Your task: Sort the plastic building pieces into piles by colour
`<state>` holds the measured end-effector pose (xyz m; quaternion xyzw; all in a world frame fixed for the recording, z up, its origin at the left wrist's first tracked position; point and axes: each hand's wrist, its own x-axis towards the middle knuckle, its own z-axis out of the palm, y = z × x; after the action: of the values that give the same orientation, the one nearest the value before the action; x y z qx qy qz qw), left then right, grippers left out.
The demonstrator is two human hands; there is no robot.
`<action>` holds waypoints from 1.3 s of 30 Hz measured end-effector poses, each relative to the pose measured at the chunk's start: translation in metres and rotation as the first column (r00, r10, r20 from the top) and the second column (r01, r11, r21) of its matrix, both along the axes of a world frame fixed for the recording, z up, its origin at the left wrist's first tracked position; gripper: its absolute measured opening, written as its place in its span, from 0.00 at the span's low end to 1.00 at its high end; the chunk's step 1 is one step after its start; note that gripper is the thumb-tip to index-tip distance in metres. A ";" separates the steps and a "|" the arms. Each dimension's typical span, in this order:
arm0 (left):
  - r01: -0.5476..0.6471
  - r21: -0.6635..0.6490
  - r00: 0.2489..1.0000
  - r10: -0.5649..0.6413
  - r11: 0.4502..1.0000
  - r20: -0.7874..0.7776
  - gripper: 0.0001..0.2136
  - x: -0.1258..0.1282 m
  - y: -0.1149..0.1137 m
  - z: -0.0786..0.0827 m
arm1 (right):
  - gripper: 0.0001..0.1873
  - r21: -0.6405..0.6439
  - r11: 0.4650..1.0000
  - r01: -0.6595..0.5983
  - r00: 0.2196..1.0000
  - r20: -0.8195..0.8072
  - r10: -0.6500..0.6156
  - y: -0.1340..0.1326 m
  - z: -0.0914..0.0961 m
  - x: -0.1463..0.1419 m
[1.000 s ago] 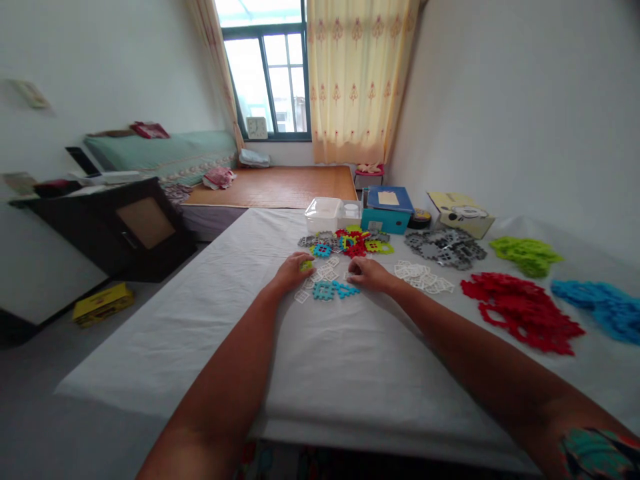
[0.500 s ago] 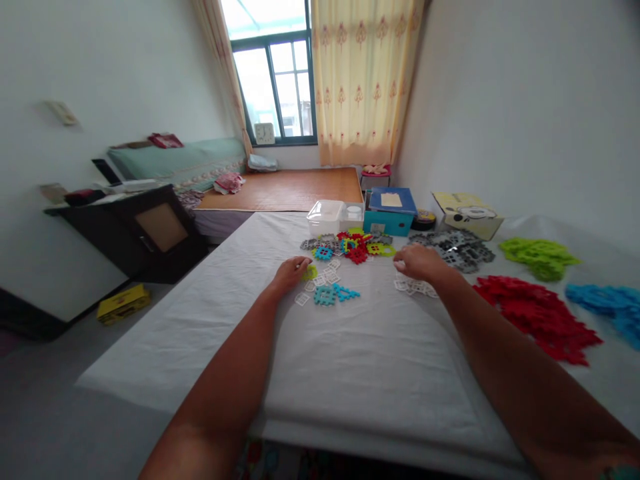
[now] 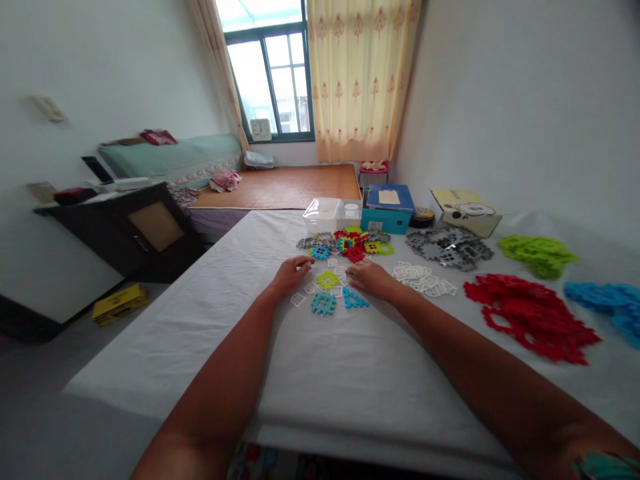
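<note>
My left hand point(image 3: 293, 272) rests on the white cloth with its fingers curled; whether they hold anything is too small to see. My right hand point(image 3: 367, 275) lies palm down, its bent fingertips on the small white frame pieces point(image 3: 336, 275). Between the two hands lies a yellow-green square piece point(image 3: 327, 280). Just in front of it are a blue square piece point(image 3: 323, 303) and a blue triangle piece point(image 3: 356, 300). Behind the hands is a mixed pile of coloured pieces point(image 3: 353, 244).
To the right on the table point(image 3: 350, 373) lie sorted piles: white point(image 3: 425, 280), grey point(image 3: 447, 247), green point(image 3: 537, 253), red point(image 3: 530, 317), blue point(image 3: 607, 303). At the back stand a clear container point(image 3: 327, 212), a blue box point(image 3: 390, 207) and a yellow box point(image 3: 467, 207). A dark cabinet point(image 3: 135, 230) stands on the left.
My right hand went right to the white pile and came back to the pieces in the middle. The yellow-green piece left my left hand and now lies between the hands.
</note>
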<state>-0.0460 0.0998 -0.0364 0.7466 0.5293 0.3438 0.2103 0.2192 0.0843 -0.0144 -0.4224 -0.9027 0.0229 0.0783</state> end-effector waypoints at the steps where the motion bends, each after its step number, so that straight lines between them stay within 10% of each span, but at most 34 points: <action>1: -0.011 0.004 1.000 0.011 1.000 -0.004 0.16 -0.001 0.001 0.000 | 0.16 0.001 1.000 0.003 1.000 0.008 -0.003 0.000 0.002 0.003; 9: 0.003 -0.009 0.999 -0.003 1.000 -0.050 0.17 0.000 -0.003 0.003 | 0.14 -0.022 0.999 0.033 0.998 -0.050 -0.034 0.000 0.006 0.013; 13: 0.000 -0.014 0.999 0.000 1.000 -0.052 0.17 -0.002 -0.004 0.005 | 0.16 0.067 0.961 0.267 0.952 -0.172 -0.253 0.009 0.022 0.042; 20: 0.002 -0.002 0.996 -0.002 1.000 -0.088 0.17 -0.001 -0.002 0.006 | 0.11 -0.181 0.948 0.263 0.959 -0.060 -0.278 0.027 0.042 0.101; 26: 0.001 -0.001 0.995 -0.001 1.000 -0.098 0.16 -0.001 -0.004 0.008 | 0.13 0.068 0.985 0.159 0.965 -0.220 -0.141 0.010 0.022 0.045; 39: 0.002 0.018 0.994 0.000 1.000 -0.112 0.14 -0.002 -0.002 0.003 | 0.09 -0.209 0.976 0.057 0.976 -0.193 -0.098 0.002 0.009 0.015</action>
<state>-0.0484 0.0975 -0.0331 0.7668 0.5367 0.3061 0.1740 0.2343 0.0858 -0.0059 -0.4587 -0.8658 0.1541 0.1272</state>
